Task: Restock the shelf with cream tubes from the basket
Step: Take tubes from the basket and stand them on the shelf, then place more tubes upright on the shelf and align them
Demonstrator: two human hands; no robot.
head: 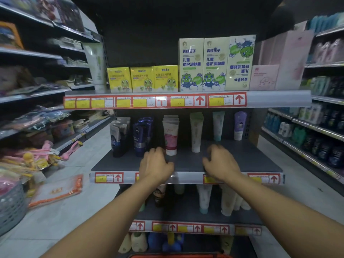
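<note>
Both hands (188, 164) over shelf (260, 161), pink-labelled cream tube (170, 135) just beyond left

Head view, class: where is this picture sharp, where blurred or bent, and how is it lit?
Head view: dim overall; yellow boxes and middle-shelf tubes fairly sharp; both hands, left and right, slightly soft; side aisles blurred; wide-angle lens bends the shelf edges.

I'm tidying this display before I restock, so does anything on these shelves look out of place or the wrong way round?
Yes. On the top shelf, the rightmost green frog box stands upside down: its lettering and frog picture are inverted, unlike the two matching boxes to its left. The tubes on the middle shelf all stand upright.
</note>
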